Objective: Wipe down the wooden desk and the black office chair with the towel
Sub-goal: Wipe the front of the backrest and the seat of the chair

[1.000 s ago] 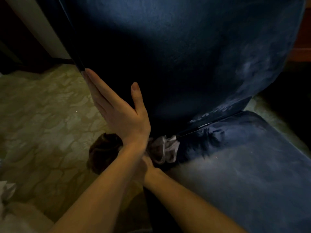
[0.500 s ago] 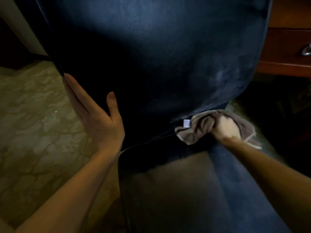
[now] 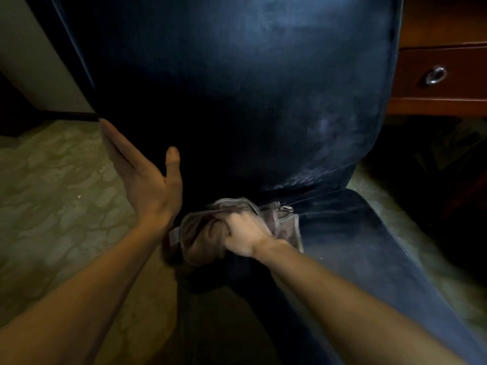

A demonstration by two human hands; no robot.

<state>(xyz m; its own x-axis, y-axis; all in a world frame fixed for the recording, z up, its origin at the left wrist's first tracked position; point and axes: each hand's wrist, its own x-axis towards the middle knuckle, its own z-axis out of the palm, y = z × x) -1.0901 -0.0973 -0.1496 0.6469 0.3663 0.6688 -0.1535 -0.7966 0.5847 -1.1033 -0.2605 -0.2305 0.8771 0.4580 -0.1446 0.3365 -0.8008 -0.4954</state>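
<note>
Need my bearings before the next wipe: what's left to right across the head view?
Open left hand against black office chair backrest → crumpled grey towel gripped by right hand → reddish wooden desk drawer with silver ring pull.

Dim, warm-toned scene. A soft sheen is seen high on the chair (image 3: pixel 263 48); its lower middle is lost in shadow. The towel (image 3: pixel 200 241) is slightly blurred. Edges are bent by wide-angle distortion.

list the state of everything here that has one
black office chair, upright, pale smudges low on the backrest
towel, bunched up, pressed into the seat crease
right hand, gripping the towel
left hand, flat with straight fingers against the backrest edge
desk drawer, closed
</note>
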